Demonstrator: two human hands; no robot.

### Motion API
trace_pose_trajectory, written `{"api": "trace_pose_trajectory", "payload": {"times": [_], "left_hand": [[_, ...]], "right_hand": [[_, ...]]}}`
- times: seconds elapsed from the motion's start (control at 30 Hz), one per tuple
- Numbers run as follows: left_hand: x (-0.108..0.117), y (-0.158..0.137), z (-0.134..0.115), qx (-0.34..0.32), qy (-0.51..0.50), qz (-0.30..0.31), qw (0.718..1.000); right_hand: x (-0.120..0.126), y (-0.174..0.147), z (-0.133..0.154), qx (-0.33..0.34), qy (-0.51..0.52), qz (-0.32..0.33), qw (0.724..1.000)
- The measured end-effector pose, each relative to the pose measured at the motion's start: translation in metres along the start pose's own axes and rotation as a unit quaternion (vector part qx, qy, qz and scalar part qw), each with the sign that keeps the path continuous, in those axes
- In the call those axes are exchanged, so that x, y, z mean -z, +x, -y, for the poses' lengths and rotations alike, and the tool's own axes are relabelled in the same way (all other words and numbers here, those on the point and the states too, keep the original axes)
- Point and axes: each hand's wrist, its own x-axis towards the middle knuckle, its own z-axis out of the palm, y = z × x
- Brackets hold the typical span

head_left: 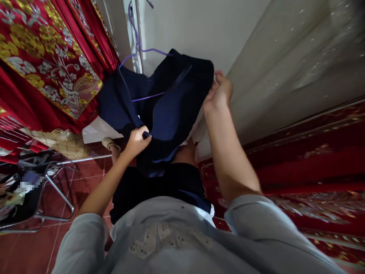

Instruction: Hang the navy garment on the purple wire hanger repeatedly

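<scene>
A dark navy jacket (173, 114) with its front open hangs on a purple wire hanger (148, 96) before me. The hanger's hook end rises at the top, and its lower bar shows across the opening. My left hand (138, 141) is closed in a pinch on the jacket's front edge, low and near the middle. At the jacket's right side, my right hand (219, 93) has its fingers curled at the cloth's edge; part of the fingers is hidden.
Red cloth with gold and silver decoration (57, 57) hangs at the left. Below it stands a black chair (28, 211) with things on it. Sheer pale fabric (285, 72) and a red decorated cloth (310, 163) lie to the right. A pale wall (205, 26) is behind.
</scene>
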Motion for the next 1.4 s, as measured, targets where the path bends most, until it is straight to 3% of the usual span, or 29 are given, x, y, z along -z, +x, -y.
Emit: {"api": "trace_pose_trajectory", "payload": {"times": [0.03,0.07,0.13,0.17,0.23,0.27,0.33,0.4,0.5,0.73,0.93,1.1,1.3,1.4], "left_hand": [[-0.007,-0.002,-0.005,0.003,-0.034,-0.016,0.999],[-0.014,-0.004,-0.010,0.007,-0.071,-0.031,0.997],[-0.026,-0.006,-0.019,0.022,-0.163,-0.064,0.984],[-0.030,-0.007,-0.023,0.034,-0.214,-0.083,0.973],[-0.035,-0.012,-0.027,0.057,-0.301,-0.126,0.943],[-0.036,-0.015,-0.029,0.069,-0.333,-0.157,0.927],[-0.036,-0.023,-0.032,0.090,-0.378,-0.213,0.897],[-0.034,-0.031,-0.034,0.110,-0.402,-0.242,0.876],[-0.030,-0.039,-0.039,0.126,-0.406,-0.233,0.874],[-0.024,-0.043,-0.059,0.102,-0.362,-0.209,0.903],[-0.027,-0.043,-0.060,0.122,-0.359,-0.233,0.895],[-0.025,-0.045,-0.060,0.122,-0.331,-0.223,0.909],[-0.018,-0.048,-0.069,0.091,-0.337,-0.157,0.924],[-0.015,-0.050,-0.073,0.052,-0.335,-0.120,0.933]], "right_hand": [[0.002,-0.021,0.007,-0.077,0.052,-0.098,0.991],[0.003,-0.047,0.015,-0.079,0.086,-0.171,0.978],[0.002,-0.104,0.027,-0.022,0.128,-0.177,0.976],[0.000,-0.133,0.031,-0.007,0.136,-0.125,0.983],[-0.005,-0.182,0.030,-0.044,0.116,-0.025,0.992],[-0.007,-0.199,0.028,-0.106,0.078,0.089,0.987],[-0.013,-0.220,0.021,-0.174,0.021,0.235,0.956],[-0.018,-0.225,0.015,-0.180,-0.014,0.314,0.932],[-0.023,-0.224,0.015,-0.158,-0.036,0.354,0.921],[-0.021,-0.227,0.032,-0.120,-0.101,0.305,0.939],[-0.015,-0.226,0.029,-0.063,-0.132,0.308,0.940],[-0.014,-0.229,0.024,-0.043,-0.126,0.319,0.938],[-0.004,-0.230,0.019,-0.023,-0.122,0.292,0.948],[-0.016,-0.200,0.021,0.027,-0.125,0.280,0.951]]}}
